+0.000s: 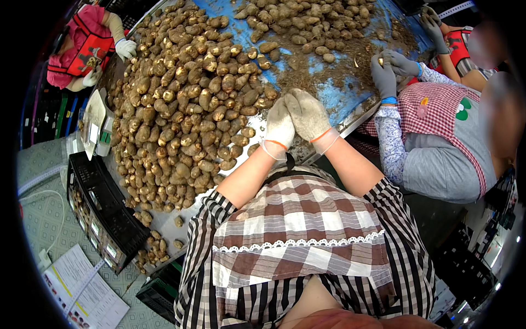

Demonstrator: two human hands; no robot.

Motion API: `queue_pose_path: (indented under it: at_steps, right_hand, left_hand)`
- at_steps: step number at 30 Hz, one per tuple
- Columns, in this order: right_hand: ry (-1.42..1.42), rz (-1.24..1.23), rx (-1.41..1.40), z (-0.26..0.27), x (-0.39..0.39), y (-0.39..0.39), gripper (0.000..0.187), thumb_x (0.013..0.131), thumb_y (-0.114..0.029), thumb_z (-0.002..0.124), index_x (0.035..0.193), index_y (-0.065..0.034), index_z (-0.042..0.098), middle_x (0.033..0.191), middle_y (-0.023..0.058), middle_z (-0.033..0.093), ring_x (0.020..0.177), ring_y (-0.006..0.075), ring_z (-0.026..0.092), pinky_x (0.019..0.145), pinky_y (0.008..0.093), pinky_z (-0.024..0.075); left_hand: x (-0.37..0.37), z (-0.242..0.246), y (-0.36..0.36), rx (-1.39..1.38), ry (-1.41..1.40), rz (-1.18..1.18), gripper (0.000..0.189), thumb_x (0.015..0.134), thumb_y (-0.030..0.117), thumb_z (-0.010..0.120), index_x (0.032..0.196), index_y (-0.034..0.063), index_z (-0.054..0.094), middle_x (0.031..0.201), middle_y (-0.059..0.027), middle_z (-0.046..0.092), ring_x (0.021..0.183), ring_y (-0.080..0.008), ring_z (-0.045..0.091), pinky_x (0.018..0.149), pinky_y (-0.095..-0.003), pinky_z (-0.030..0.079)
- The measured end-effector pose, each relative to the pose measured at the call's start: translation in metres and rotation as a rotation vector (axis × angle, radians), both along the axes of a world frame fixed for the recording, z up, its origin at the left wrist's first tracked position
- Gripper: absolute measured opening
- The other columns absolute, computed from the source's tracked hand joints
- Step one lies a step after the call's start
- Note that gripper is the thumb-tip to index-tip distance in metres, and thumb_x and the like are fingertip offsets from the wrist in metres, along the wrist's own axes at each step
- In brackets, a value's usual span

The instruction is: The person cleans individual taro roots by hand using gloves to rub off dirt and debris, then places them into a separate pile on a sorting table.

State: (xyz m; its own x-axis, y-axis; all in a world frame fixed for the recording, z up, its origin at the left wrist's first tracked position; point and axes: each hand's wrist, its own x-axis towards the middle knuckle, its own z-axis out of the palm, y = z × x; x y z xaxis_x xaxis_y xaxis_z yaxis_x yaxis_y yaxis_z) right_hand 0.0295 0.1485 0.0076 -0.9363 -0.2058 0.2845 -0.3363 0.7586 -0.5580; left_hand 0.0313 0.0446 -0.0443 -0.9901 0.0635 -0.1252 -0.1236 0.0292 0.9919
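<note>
My left hand (280, 123) and my right hand (307, 113), both in dirty whitish knit gloves with clear cuffs, meet at the table edge before my checked apron. Their fingertips touch or overlap, and the backs of the gloves hide whatever may lie between them. Left of my hands a large heap of small brown taro-like tubers (181, 107) covers the metal table, many with pale cut ends. Beyond my hands, a second heap of dirt-covered tubers (304, 18) rests on a soiled blue sheet (337, 96).
A co-worker's grey-gloved hands (386, 68) hold a small tuber at the right. Another person's gloved hand (125, 48) touches the heap at the upper left. A black crate (109, 209) and a scale-like device (96, 123) stand along the left side. Loose soil lies on the sheet.
</note>
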Motion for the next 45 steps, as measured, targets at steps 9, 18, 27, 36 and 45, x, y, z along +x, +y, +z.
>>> queue_pose_path:
  at_steps: [9,18,27,36,45]
  right_hand:
    - [-0.395,-0.245,-0.683,-0.033,-0.01,0.009,0.043,0.095,-0.039,0.045,0.102,0.0005,0.06,0.093,0.0197,0.064,0.088,0.0314,0.062,0.079,0.036,0.0462]
    - [-0.381,-0.277,-0.854,-0.037,-0.007,0.0,0.036,0.099,-0.03,0.044,0.103,0.0017,0.06,0.094,0.01,0.065,0.084,0.0172,0.06,0.076,0.0309,0.0476]
    - [-0.218,-0.265,-0.497,-0.027,0.001,0.006,0.037,0.095,-0.033,0.046,0.097,0.0011,0.059,0.093,0.0221,0.06,0.09,0.0416,0.057,0.078,0.0437,0.0463]
    - [-0.099,0.07,-0.091,0.0,-0.008,0.012,0.039,0.093,-0.037,0.044,0.091,-0.001,0.06,0.09,0.0209,0.06,0.087,0.0394,0.058,0.077,0.0443,0.0471]
    - [-0.347,-0.077,-0.106,-0.001,-0.011,0.008,0.036,0.092,-0.034,0.049,0.097,-0.001,0.062,0.094,0.021,0.063,0.092,0.0378,0.06,0.079,0.0424,0.0488]
  left_hand:
    - [0.009,0.017,0.007,0.707,-0.467,0.201,0.028,0.098,0.027,0.044,0.103,0.0046,0.06,0.093,-0.0033,0.06,0.083,-0.0132,0.058,0.071,-0.0276,0.048]
    - [-0.002,0.017,0.005,0.84,-0.439,0.205,0.024,0.095,0.027,0.052,0.106,0.0066,0.059,0.098,-0.0073,0.063,0.083,-0.0203,0.062,0.072,-0.035,0.052]
    - [0.008,0.017,0.005,0.82,-0.66,0.293,0.023,0.096,0.026,0.05,0.107,0.0075,0.059,0.096,-0.0033,0.061,0.082,-0.0146,0.06,0.069,-0.0291,0.05]
    - [-0.005,-0.001,-0.014,0.411,-0.502,-0.099,0.032,0.097,0.036,0.048,0.098,0.006,0.058,0.088,-0.0058,0.061,0.08,-0.0154,0.06,0.066,-0.0303,0.05]
    - [0.012,-0.036,-0.005,-0.004,-0.021,-0.163,0.026,0.096,0.021,0.044,0.098,0.0003,0.06,0.092,-0.0137,0.064,0.084,-0.0263,0.061,0.072,-0.0356,0.048]
